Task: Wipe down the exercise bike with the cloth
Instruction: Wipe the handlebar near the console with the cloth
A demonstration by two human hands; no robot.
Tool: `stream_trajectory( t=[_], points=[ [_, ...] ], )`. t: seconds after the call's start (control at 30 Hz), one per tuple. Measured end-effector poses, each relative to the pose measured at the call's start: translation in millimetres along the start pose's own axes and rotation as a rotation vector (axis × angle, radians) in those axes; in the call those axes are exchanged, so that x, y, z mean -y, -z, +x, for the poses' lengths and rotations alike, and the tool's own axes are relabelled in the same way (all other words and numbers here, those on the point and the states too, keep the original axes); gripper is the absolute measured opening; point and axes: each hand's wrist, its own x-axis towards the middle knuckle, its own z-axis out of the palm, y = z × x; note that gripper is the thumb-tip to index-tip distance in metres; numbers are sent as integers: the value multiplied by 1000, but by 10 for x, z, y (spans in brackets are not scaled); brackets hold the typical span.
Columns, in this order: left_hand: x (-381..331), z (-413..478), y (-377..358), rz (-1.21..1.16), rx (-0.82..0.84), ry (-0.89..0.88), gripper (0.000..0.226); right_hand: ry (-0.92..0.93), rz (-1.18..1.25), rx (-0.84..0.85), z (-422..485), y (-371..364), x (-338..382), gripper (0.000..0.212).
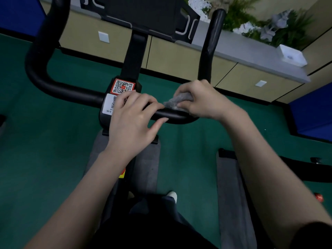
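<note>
The right hand (203,99) grips the cloth (175,102). Its fingers (186,89) curl over the top of the bunched grey fabric and the thumb closes in from below. A crumpled edge of the cloth protrudes from the fist toward the left hand (133,119). The cloth sits against the upper face of the black handlebar (71,90) of the exercise bike (133,56), at the right-hand bend of the crossbar.

The left hand lies over the crossbar centre with its fingers straight and slightly spread, holding nothing. Its fingertips are just beside the cloth edge; contact cannot be determined. This hand partly covers the white label (108,105), below the red QR sticker (123,86).
</note>
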Motion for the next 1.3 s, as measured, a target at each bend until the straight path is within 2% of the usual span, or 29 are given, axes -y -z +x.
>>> stream_trajectory(
  t=[0.07,0.13,0.23,0.33,0.4,0.57,0.63,0.7,0.87,1.0,1.13,1.3],
  points=[
    [5,-12,-4,2,11,-7,24,35,-92,150,97,82,-9,21],
    [16,-17,-7,4,19,-18,24,44,-187,226,147,168,-31,22],
    [22,-9,-5,3,17,-24,24,44,-233,222,161,248,-56,17],
    [25,-12,-4,6,7,-20,24,71,-153,167,91,154,-17,17],
    [30,-18,-7,6,6,-18,24,88,-81,59,-18,63,-61,17],
    [33,-24,-20,4,1,-18,24,-21,149,-656,-433,-313,-237,18],
    [32,-22,-23,10,-6,-12,24,-79,247,-872,-542,-642,-89,22],
    [31,-20,-25,16,-5,-10,24,-108,344,-1009,-611,-936,58,25],
    [30,-19,-22,22,1,-15,25,-219,571,-1177,-593,-1082,99,32],
    [22,-20,-23,25,0,-12,25,-192,486,-1168,-590,-1107,155,48],
    [26,-17,-27,31,1,-19,25,-174,398,-1160,-612,-1083,76,40],
    [24,-22,-38,27,-3,-16,24,-251,482,-1175,-661,-1167,122,36]
  ],
)
